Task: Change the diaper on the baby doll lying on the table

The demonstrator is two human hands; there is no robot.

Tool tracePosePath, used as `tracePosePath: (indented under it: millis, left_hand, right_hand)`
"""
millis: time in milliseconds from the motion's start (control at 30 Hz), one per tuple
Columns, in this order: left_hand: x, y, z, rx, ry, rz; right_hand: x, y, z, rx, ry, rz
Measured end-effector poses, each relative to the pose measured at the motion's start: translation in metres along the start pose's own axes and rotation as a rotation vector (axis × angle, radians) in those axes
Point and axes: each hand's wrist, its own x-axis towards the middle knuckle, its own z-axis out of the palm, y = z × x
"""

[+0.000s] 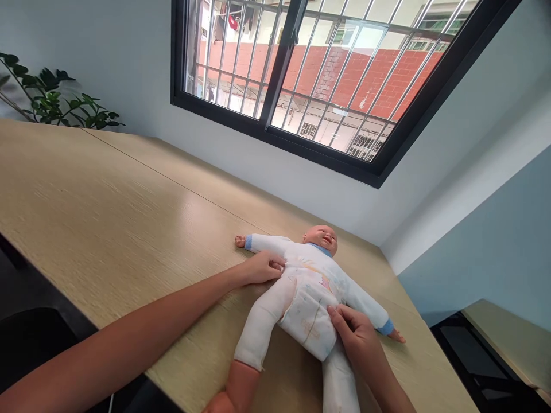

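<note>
A baby doll (297, 255) in a white top with blue cuffs and collar lies on its back on the table, arms spread and head toward the wall. Around its hips sits a white diaper (307, 321) with a faint print. My left hand (264, 267) is at the doll's side by the waist, fingers curled and pinched at the diaper's upper edge or the top; which one is hidden. With thumb and fingers closed, my right hand (353, 330) grips the diaper's edge at the opposite hip.
The light wood table (129, 212) runs along the wall under a barred window (275, 86). A green plant (55, 97) stands beyond the far left edge. Dark furniture (477, 350) is at the lower right, past the table's edge.
</note>
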Motion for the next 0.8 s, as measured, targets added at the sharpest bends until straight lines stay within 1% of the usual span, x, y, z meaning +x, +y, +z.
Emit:
tracePosePath:
  millis: [67,133,200,333,467,567,633,700,733,800]
  left_hand:
    - [-0.001,0.003,-0.002,-0.018,-0.07,0.011]
    - [-0.002,0.004,-0.003,-0.037,-0.111,0.003]
    - [-0.002,0.004,-0.004,-0.046,-0.131,-0.015]
    - [-0.001,0.003,-0.003,-0.046,-0.138,-0.041]
    - [0.002,-0.002,0.0,0.031,-0.075,-0.069]
    - [0.005,-0.006,0.001,0.094,-0.012,-0.058]
    - [0.006,-0.007,0.002,0.132,0.07,-0.009]
    - [0.006,-0.006,0.003,0.178,0.144,0.079]
    - [0.006,-0.005,0.003,0.202,0.162,0.118]
    - [0.006,-0.004,0.002,0.238,0.157,0.158]
  right_hand:
    - [0.0,0.001,0.0,-0.001,0.002,-0.003]
    - [0.0,0.001,0.0,0.001,0.009,-0.006]
    - [-0.001,0.001,0.001,0.004,0.016,-0.007]
    - [0.0,-0.001,0.001,-0.002,-0.015,-0.008]
    - [0.001,0.0,0.0,-0.024,-0.016,-0.02]
    - [0.0,0.002,0.0,-0.033,-0.007,-0.026]
    - [0.0,0.002,0.0,-0.033,-0.009,-0.026]
    - [0.0,0.002,-0.001,-0.036,-0.01,-0.025]
    - [0.0,0.002,-0.001,-0.037,-0.008,-0.026]
    - [0.0,0.001,-0.001,-0.035,-0.012,-0.027]
